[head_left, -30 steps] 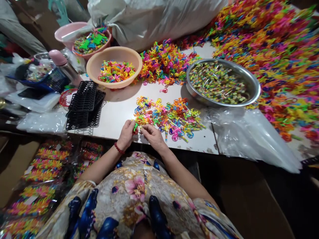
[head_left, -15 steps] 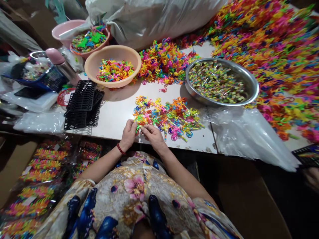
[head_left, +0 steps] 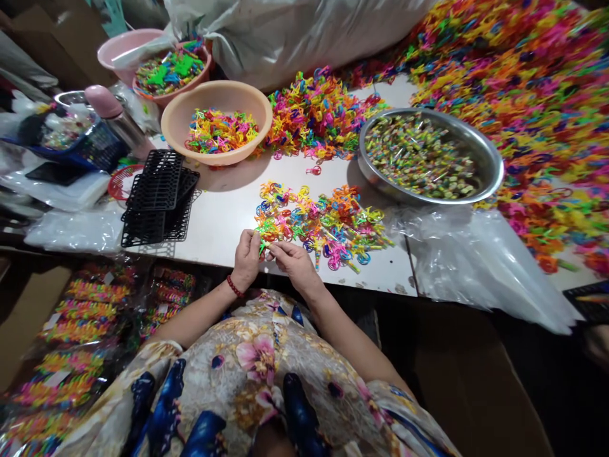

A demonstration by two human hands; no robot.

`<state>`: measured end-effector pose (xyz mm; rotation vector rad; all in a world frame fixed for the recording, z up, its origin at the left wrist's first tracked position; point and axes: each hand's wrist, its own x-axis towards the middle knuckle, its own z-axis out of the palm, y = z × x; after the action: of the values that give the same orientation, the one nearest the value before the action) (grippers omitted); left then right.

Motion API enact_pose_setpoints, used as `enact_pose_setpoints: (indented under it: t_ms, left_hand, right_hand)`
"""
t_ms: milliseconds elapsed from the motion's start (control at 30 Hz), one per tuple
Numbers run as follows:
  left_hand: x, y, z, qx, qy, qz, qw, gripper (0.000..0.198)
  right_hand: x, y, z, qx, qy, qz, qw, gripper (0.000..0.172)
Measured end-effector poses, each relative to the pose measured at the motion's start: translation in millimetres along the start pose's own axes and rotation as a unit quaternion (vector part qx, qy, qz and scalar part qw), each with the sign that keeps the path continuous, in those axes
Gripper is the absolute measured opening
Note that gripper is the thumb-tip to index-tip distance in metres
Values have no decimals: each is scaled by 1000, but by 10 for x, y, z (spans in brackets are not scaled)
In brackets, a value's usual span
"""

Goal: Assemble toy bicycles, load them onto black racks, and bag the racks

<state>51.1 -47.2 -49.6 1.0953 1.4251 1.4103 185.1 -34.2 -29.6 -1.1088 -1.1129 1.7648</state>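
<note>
Green plastic piece (head_left: 262, 247) at the near edge of the table (head_left: 219, 216), close by the loose coloured parts (head_left: 333, 219). Left hand (head_left: 246, 259): grip closed on it. Right hand (head_left: 295, 263): finger and thumb drawn together beside it; cannot tell whether they hold anything. Hands barely moved this past second; pale bit at right fingertips now hard to make out. Work seemingly continues on one piece.

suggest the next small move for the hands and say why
Perhaps bring the right hand in to steady the small green piece: the left hand seems to pinch it, and the right is close beside it, though whether they touch is too small to tell.
</note>
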Motion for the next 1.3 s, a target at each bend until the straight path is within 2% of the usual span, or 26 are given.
enact_pose_setpoints:
  t_ms: [200, 433, 600, 700, 833, 1033, 1300]
  left_hand:
    - [-12, 23, 55, -59, 17, -20, 998, 37]
    - [-27, -11, 39, 1, 3, -22, 1000, 38]
    - [-29, -37, 36, -43, -4, -46, 998, 35]
    - [-19, -50, 34, -39, 13, -48, 998, 35]
    - [-4, -59, 22, -33, 5, -38, 999, 35]
    - [-25, -9, 38, -11, -13, -34, 999, 35]
    - [-37, -31, 42, 0, 9, -39, 999, 36]
  right_hand:
    - [-1, 57, -17, -81, 45, -49, 994, 41]
    - [-7, 44, -17, -81, 17, -57, 995, 40]
    - [-22, 32, 3, -71, 16, -40, 997, 41]
    - [-6, 58, -6, -70, 34, -33, 996, 42]
    - [13, 96, -23, -76, 22, -28, 996, 42]
    - [1, 76, -10, -8, 18, -4, 1000, 44]
    - [-14, 36, -13, -43, 16, -12, 999, 44]
